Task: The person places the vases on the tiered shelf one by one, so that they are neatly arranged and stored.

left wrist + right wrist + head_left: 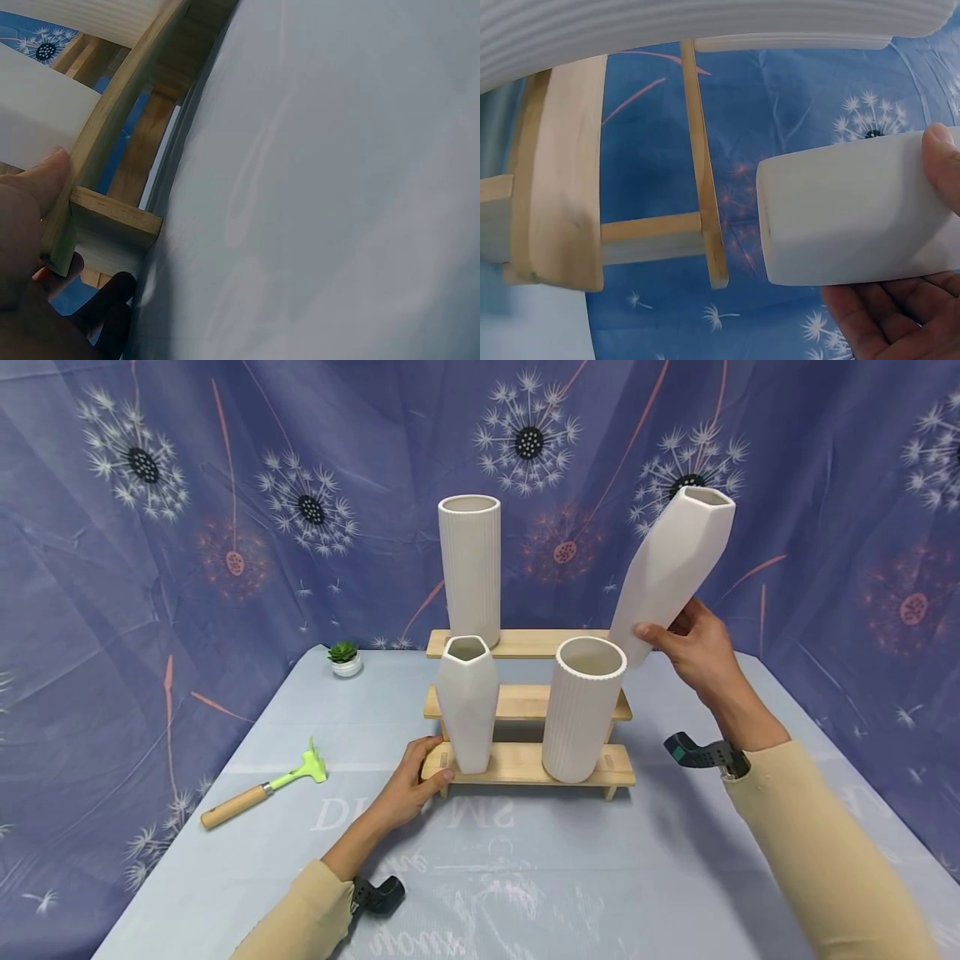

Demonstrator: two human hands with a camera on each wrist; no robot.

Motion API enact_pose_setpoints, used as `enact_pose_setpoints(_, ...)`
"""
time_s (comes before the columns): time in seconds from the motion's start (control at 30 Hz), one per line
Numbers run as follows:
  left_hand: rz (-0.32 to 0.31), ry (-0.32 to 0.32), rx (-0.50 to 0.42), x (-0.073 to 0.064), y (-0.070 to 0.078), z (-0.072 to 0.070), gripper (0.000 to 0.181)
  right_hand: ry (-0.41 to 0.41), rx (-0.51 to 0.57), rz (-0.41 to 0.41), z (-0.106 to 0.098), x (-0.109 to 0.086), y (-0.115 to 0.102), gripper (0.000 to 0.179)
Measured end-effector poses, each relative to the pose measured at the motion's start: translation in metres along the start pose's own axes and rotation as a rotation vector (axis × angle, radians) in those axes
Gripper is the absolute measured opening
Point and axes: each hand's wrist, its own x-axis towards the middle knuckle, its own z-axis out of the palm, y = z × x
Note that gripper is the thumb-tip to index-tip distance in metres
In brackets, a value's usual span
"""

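Observation:
A white faceted vase (672, 564) leans to the right in my right hand (701, 652), which grips it near its lower end. In the right wrist view its base (769, 221) is apart from the top board of the tiered wooden stand (517, 766). My left hand (408, 787) holds the left end of the stand's lowest tier, thumb on top and fingers below. A second faceted vase (468, 710) and a wide ribbed vase (581, 718) stand on that tier. On the top tier, at the left, rises a tall ribbed vase (471, 568).
To the left on the pale blue tablecloth (570, 877) lies a small green hand rake (262, 787) with a wooden handle. A little potted succulent (345, 658) sits at the back left. Behind everything hangs a blue dandelion-print curtain (390, 460).

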Motion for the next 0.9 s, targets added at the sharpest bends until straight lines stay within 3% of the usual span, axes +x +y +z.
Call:
enact_pose_setpoints(0.2, -0.002, 0.003, 0.008, -0.001, 0.002, 0.0, 0.059, -0.026, 0.038, -0.024, 0.008, 0.011, -0.005, 0.07)
enact_pose_setpoints(0.43, 0.027, 0.031, 0.027, 0.01, -0.034, 0.005, 0.059, -0.049, 0.062, -0.042, 0.017, 0.023, -0.005, 0.07)
enact_pose_setpoints(0.73, 0.014, -0.002, 0.016, 0.0, 0.0, 0.001, 0.059, -0.105, 0.052, -0.041, 0.028, 0.038, -0.006, 0.072)
enact_pose_setpoints(0.9, 0.015, -0.003, 0.019, -0.002, 0.001, 0.0, 0.058, -0.134, 0.053, -0.037, 0.035, 0.043, -0.007, 0.075)
